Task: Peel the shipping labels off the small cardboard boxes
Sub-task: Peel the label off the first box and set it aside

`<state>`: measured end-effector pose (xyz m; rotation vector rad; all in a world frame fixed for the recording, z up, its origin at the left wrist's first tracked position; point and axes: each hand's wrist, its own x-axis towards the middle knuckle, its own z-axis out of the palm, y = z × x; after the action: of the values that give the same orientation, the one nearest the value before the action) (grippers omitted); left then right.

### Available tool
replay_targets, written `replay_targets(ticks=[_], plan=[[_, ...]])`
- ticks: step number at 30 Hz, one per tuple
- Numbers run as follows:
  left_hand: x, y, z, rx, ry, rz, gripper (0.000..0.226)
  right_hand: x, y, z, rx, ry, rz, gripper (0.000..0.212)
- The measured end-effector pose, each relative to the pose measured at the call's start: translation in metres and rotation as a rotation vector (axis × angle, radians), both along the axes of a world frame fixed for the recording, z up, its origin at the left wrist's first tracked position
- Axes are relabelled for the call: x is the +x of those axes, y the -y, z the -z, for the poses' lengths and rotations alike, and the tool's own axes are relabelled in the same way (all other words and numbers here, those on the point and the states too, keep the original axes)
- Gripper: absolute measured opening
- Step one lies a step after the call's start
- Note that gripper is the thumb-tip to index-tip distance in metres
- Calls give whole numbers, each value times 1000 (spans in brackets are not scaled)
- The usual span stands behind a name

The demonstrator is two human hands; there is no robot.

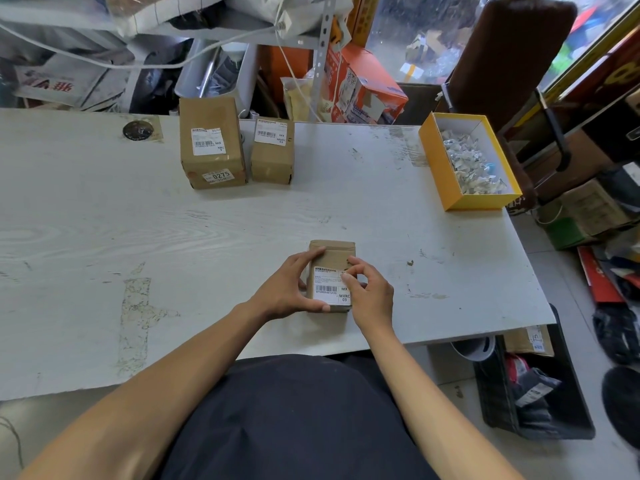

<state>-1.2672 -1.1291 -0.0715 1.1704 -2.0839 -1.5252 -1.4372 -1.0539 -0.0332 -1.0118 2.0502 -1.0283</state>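
The small cardboard box (330,258) sits at the near table (207,230) edge. My left hand (289,289) grips its side to steady it while my right hand (369,294) pinches the shipping label (329,287) at its upper right corner, fingertips (346,277) narrow, ready to lift.

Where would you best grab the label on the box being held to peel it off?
Probably the label's upper right corner, from the right, where the right hand's fingertips already pick at it. The left hand grips the small cardboard box, steadying it.
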Motion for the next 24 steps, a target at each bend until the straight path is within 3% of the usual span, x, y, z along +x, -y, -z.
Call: replay_targets(ticks=[24], plan=[[0,0,1,-5,-11,3,108,1,0,-3,0,-5,-5,17]])
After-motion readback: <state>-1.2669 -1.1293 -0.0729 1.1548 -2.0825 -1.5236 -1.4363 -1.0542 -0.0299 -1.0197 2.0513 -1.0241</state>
